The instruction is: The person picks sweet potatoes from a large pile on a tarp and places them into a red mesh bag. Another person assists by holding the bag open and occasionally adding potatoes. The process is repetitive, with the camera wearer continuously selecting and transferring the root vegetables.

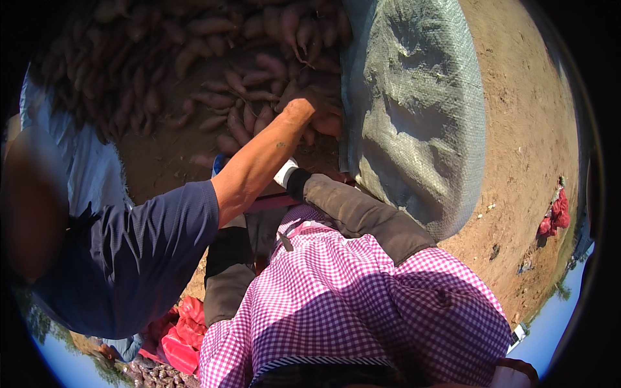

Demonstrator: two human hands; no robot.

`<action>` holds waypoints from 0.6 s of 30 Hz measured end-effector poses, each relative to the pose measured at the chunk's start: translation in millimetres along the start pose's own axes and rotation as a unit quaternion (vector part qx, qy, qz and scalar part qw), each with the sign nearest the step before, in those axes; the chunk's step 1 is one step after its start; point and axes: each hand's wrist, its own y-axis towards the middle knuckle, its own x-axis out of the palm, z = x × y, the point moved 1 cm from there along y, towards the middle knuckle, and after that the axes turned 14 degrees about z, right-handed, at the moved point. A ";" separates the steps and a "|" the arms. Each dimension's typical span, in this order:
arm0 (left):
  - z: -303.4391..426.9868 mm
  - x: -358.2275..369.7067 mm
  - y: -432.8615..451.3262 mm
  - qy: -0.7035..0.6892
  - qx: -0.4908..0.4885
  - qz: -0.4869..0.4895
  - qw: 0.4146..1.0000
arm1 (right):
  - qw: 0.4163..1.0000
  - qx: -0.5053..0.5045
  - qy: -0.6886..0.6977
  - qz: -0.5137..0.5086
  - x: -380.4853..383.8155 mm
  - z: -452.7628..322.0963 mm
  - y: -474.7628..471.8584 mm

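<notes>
My right hand, in a white glove, shows only in part below a co-worker's bare forearm; its fingers are hidden. That forearm also covers most of my left hand. A blue patch at its far side may be my left glove, but I cannot tell what it touches. Several reddish sweet potatoes lie on the soil just ahead of both hands. The co-worker's hand reaches in among sweet potatoes beside a large woven sack.
A dark heap of sweet potatoes spreads across the far left, next to a pale woven sheet. At my left the co-worker's dark sleeve crosses in front of me. Red mesh bags lie behind it, and another red bag rests far right.
</notes>
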 end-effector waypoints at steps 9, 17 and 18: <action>-16.3 -36.5 -36.0 -0.121 0.037 0.015 0.992 | 0.999 -0.025 0.011 -0.022 0.9 21.4 -19.2; -77.3 -153.5 -154.5 -0.139 0.007 0.081 0.987 | 0.995 -0.052 -0.038 -0.079 -6.5 59.4 -41.6; -88.4 -171.0 -172.4 -0.125 -0.019 0.126 0.984 | 0.991 -0.100 -0.044 -0.083 -4.2 63.2 -39.1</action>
